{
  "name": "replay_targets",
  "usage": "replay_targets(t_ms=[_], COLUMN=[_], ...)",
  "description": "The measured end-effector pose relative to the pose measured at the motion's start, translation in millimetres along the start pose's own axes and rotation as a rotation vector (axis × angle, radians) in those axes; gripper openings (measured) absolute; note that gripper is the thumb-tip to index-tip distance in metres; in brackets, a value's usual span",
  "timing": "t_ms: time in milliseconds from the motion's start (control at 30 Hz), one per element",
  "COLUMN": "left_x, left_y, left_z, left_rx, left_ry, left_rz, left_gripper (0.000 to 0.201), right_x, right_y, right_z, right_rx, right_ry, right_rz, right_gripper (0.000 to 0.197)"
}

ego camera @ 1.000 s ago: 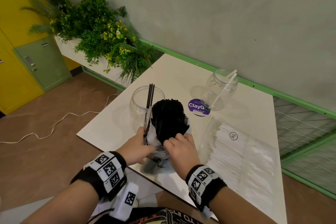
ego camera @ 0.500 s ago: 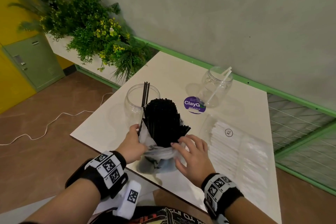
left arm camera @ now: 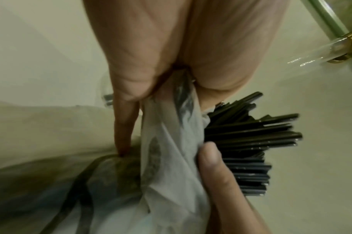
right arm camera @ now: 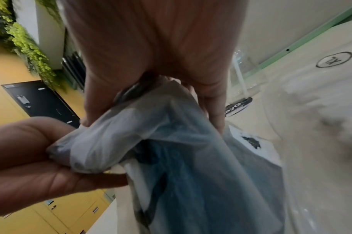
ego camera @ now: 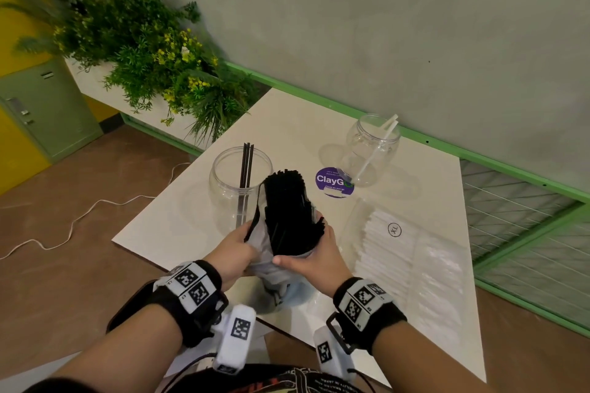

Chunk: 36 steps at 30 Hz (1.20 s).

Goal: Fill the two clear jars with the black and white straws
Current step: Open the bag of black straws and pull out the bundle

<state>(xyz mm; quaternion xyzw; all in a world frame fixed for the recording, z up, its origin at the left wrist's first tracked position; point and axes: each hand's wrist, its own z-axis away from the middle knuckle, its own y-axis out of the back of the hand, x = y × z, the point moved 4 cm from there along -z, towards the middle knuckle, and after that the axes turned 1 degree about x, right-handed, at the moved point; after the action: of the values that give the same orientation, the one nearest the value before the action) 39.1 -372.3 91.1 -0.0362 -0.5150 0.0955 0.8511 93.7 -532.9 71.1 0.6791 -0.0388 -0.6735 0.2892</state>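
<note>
Presently both hands grip one plastic bag [ego camera: 268, 262] over the near table [ego camera: 178, 226] edge: left hand [ego camera: 234, 249] bunching its left side, right hand [ego camera: 314, 257] wrapped round the right. Black straws [ego camera: 287, 210] fan from its mouth, just beside the near jar [ego camera: 238, 188] holding three. Far jar [ego camera: 372, 150] holds white straws [ego camera: 380, 143]; a packet of white straws [ego camera: 402, 252] lies right.

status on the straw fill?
Both hands, left hand and right hand, grip the bag of black straws. Jars barely filled. Nothing blocking.
</note>
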Motion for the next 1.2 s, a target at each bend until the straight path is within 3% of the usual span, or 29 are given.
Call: replay_targets(t_ms=[133,267,333,400,467,567,667,800,867,933,1000,1067,1200], left_x=[11.0,9.6,2.3,-8.8,-14.0,-16.3,-11.6,-0.4,12.9,24.4,25.4,19.2,13.5], left_y=[-9.3,-9.2,-8.8,-3.7,0.5,0.1,-0.3,7.4,5.6,-0.6,-8.7,-12.7,-19.9], left_z=[-0.2,-9.4,-15.7,-24.9,-28.8,-33.5,-34.9,-29.5,-14.5,1.6,9.4,5.6,-14.5], left_rx=[-0.006,-0.044,-0.048,0.007,0.077,0.094,0.115,0.197,0.240,0.165,0.020,-0.042,0.010], left_ry=[-0.016,0.064,0.134,0.167,0.179,0.172,0.113,-0.155,-0.402,-0.586,-0.589,-0.523,-0.465], left_rz=[0.129,0.264,0.159,0.065,0.109,0.200,-0.006,-0.610,-0.755,-0.898,-1.116,-1.350,-1.359], left_gripper=[0.061,0.029,0.046,0.062,0.051,0.032,0.020,0.050,0.063,0.084,0.112,0.129,0.119], right_x=[-5.6,-1.8,3.1,7.7,9.2,11.8,14.4,16.6,14.5,12.4,9.8,7.7,2.5], right_y=[7.9,18.2,19.2,20.9,23.2,24.6,25.9,30.2,32.3,33.5,33.6,32.4,29.3], right_z=[3.9,6.7,9.4,12.1,14.5,15.9,16.5,15.1,12.9,11.0,9.9,9.4,11.5], right_rx=[0.096,0.140,0.146,0.130,0.112,0.117,0.152,0.181,0.179,0.183,0.186,0.167,0.127], right_ry=[0.076,0.128,0.119,0.114,0.095,0.075,0.056,0.045,0.052,0.061,0.068,0.074,0.125], right_rz=[-0.112,-0.193,-0.153,-0.116,-0.117,-0.080,-0.056,0.028,0.069,0.092,0.104,0.113,0.238], right_gripper=[0.115,0.128,0.130,0.120,0.103,0.093,0.090,0.090,0.088,0.087,0.088,0.092,0.102])
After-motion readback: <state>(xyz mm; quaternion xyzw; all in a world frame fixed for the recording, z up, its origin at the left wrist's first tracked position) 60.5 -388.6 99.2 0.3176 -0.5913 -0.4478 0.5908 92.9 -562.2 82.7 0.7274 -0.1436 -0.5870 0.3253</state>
